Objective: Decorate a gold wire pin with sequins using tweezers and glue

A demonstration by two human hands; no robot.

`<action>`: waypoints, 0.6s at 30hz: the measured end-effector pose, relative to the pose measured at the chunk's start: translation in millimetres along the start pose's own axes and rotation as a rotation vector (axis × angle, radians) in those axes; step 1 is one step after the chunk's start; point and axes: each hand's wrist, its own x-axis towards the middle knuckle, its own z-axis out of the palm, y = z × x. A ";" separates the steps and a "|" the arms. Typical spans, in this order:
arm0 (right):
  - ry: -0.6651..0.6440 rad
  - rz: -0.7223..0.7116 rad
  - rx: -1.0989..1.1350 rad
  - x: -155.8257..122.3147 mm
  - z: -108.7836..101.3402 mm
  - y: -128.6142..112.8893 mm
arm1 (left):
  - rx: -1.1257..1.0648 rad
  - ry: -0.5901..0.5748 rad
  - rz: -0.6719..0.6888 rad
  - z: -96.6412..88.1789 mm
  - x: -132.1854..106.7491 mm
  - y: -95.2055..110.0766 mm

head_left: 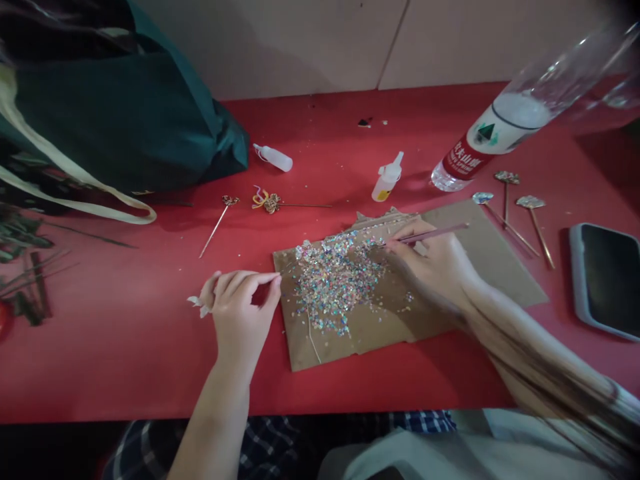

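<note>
My right hand (435, 257) tightly pinched a slim stick (440, 232) pointing left toward glittery bits (340, 280), nearer than my left hand (243, 300), fingertips meeting, contents unclear.

head view | looks forward and down | from above, close to red tabletop (150, 360)

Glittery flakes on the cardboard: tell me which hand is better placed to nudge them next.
Right hand, I'd judge: it holds a thin stick like a pen, pointed at the glittery flakes. The left hand is at the edge of the cardboard, a white scrap against it.
</note>
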 end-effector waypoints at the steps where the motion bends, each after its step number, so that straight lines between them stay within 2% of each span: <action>1: -0.012 -0.004 -0.006 -0.9 -0.1 2.9 | 0.002 0.004 0.017 -0.3 -0.4 0.4; 10: -0.110 -0.069 -0.004 -5.9 -1.5 16.4 | 0.029 -0.078 0.049 -1.9 -2.9 2.7; 18: -0.143 -0.110 -0.065 -7.2 -4.6 13.5 | 0.038 -0.147 0.047 -2.1 -2.0 3.7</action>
